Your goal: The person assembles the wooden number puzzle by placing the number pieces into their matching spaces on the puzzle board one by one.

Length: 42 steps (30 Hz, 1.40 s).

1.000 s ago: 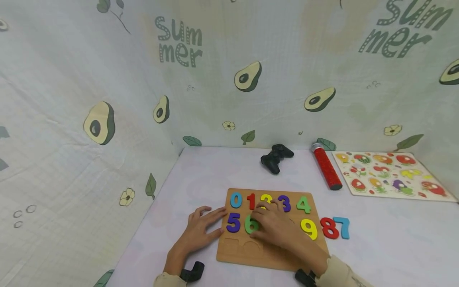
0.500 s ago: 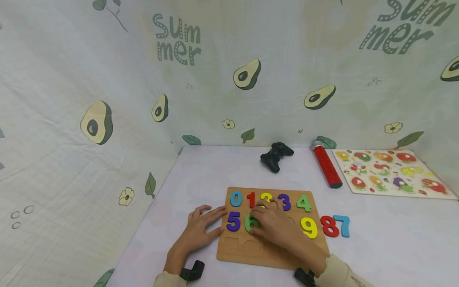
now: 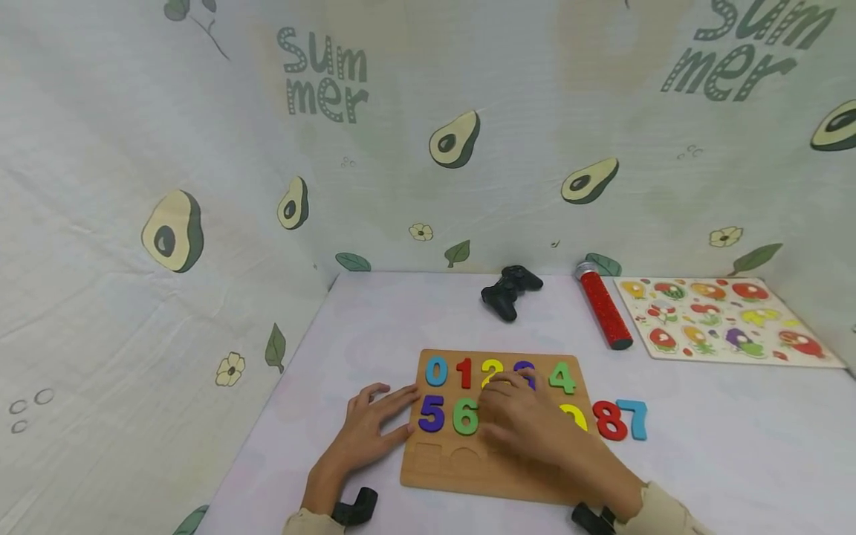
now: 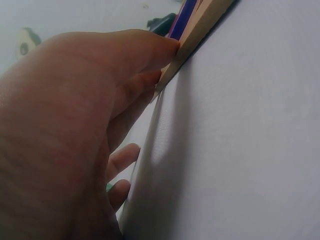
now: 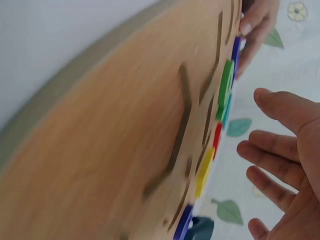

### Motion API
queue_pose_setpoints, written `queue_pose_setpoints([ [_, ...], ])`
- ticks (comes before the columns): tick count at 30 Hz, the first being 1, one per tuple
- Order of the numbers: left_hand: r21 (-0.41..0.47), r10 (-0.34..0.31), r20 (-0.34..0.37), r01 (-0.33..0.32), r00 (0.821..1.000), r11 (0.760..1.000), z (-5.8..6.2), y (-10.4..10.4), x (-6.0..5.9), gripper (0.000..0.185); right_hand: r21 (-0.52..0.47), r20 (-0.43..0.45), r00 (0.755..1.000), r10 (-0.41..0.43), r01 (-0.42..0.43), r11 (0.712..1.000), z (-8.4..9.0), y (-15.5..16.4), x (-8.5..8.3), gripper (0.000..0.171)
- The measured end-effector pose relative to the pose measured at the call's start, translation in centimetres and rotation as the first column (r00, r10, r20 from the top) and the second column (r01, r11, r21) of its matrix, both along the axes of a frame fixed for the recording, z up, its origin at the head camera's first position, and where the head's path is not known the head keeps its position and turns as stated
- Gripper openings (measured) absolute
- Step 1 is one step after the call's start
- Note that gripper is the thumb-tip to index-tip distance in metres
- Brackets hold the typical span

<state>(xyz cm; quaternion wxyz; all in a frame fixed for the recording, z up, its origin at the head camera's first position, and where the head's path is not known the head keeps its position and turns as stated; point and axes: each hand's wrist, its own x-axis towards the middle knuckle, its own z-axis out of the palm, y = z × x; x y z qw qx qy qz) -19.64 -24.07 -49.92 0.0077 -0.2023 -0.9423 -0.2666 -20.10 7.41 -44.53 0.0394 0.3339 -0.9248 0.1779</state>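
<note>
A wooden number board [image 3: 428, 477] lies on the table. My left hand [image 3: 366, 432] rests at its left edge, fingers extended, with thumb and fingertips on the rim in the left wrist view. My right hand [image 3: 524, 420] hovers over the middle of the board. In the right wrist view the right fingers [image 5: 272, 145] are loosely spread, holding nothing. Beside them sits a green 6 [image 3: 457, 416], next to a purple 5 [image 3: 432, 413]. The right hand partly hides a yellow 9 [image 3: 574, 410] and a purple 3 [image 3: 524, 365].
Along the board's top row stand a red 1 [image 3: 465, 374], a green 4 [image 3: 563, 379] and others. A red 8 [image 3: 609, 421] and a blue 7 [image 3: 640, 423] lie off its right side. Behind are a black game controller [image 3: 510, 291], a red tube [image 3: 605, 312] and a fruit board [image 3: 729, 323].
My right hand has drawn back rightward from the green 6, which now shows whole. It covers more of the yellow 9 and purple 3. The left hand stays on the board's edge.
</note>
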Motion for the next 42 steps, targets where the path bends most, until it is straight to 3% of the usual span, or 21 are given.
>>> queue_pose_setpoints([
  [14, -0.004, 0.015, -0.016, -0.015, 1.0, 1.0, -0.4, 0.2, 0.1, 0.053, 0.02, -0.034, 0.996, -0.083, 0.084, 0.996, -0.3, 5.8, 1.4, 0.039],
  [26, -0.015, 0.021, 0.022, -0.02, 1.0, 1.0, -0.2, 0.2, 0.1, 0.055, 0.015, -0.057, 0.981, -0.185, 0.186, 0.982, -0.9, 9.7, 1.9, 0.039],
  [42, 0.008, 0.023, 0.011, -0.023, 1.0, 1.0, -0.1, 0.2, 0.3, 0.054, -0.03, -0.083, 0.971, -0.225, 0.223, 0.974, -1.4, 13.7, 2.2, 0.04],
])
